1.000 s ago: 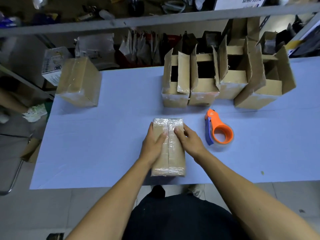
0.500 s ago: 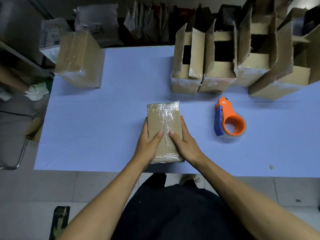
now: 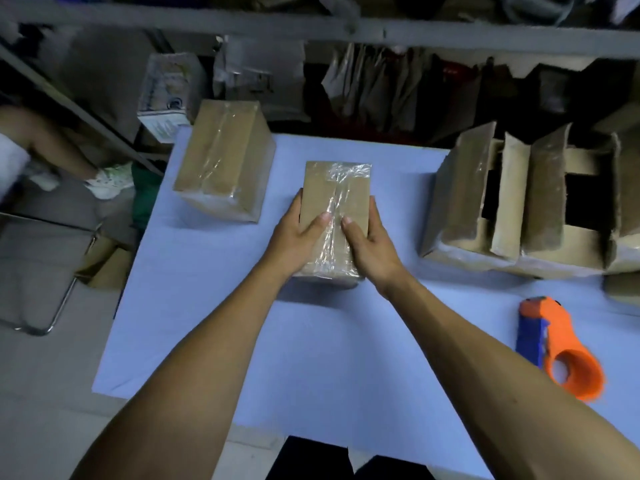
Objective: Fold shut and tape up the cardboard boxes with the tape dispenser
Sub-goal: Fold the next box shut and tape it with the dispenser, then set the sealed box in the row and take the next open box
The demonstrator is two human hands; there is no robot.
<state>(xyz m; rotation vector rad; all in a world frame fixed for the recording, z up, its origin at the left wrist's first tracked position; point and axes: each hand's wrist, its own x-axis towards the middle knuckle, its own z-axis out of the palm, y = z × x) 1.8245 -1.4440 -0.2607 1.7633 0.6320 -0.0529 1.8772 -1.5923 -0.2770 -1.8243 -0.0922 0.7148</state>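
Our left hand (image 3: 294, 237) and right hand (image 3: 369, 244) were clamped on the two long sides of the taped box (image 3: 334, 216), thumbs laid on its top on either side of the shiny tape strip running down the middle seam. The hands were apart, with the box between them. The box sat toward the far middle of the bench (image 3: 311, 358), its flaps folded shut and its ends wrapped in clear tape.

Near the bench's far left corner stood a second sealed box (image 3: 225, 161), close to the one we held but not touching it. Along the far right edge stood the open boxes (image 3: 519, 202), flaps upright, pressed side by side. The orange and blue tape dispenser (image 3: 557, 348) lay by the right edge, nearer to us, well apart from our hands. Beyond the bench ran a cluttered shelf (image 3: 346, 29).
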